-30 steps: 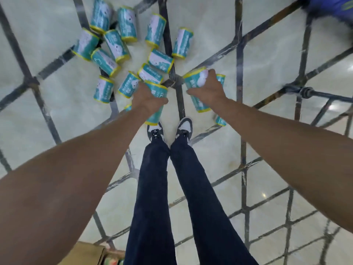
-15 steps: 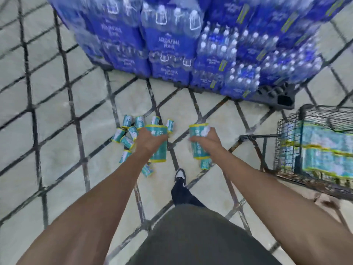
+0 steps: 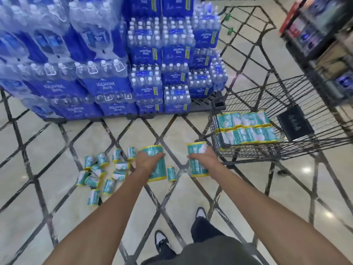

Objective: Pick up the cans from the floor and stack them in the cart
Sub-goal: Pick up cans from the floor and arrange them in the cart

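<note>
Left can [image 3: 157, 163]: teal with yellow rims, held upright at frame centre, above the floor.
Left hand [image 3: 148, 162]: fingers curled round the left can from the near side.
Right can [image 3: 197, 161]: same kind, upright, just right of centre, near the cart's front corner.
Right hand [image 3: 205, 158]: wrapped round the right can, thumb on its left face.
Floor cans [image 3: 104, 172]: a loose scatter lying on their sides left of centre; one more [image 3: 172, 174] lies between the two held cans.
Cart [image 3: 248, 150]: black wire basket at right of the frame, well apart from the scatter.
Stacked cans [image 3: 246, 129]: two rows on their sides against the cart's front wall.
Black box [image 3: 295, 124]: in the cart, right of the stacked cans.
Floor [image 3: 57, 188]: pale glossy tile with dark diagonal lines.
Water packs [image 3: 107, 60]: blue shrink-wrapped bottles piled across the upper left.
Shelf [image 3: 324, 44]: blurred, upper right.
Shoes [image 3: 161, 240]: black and white, at bottom centre.
</note>
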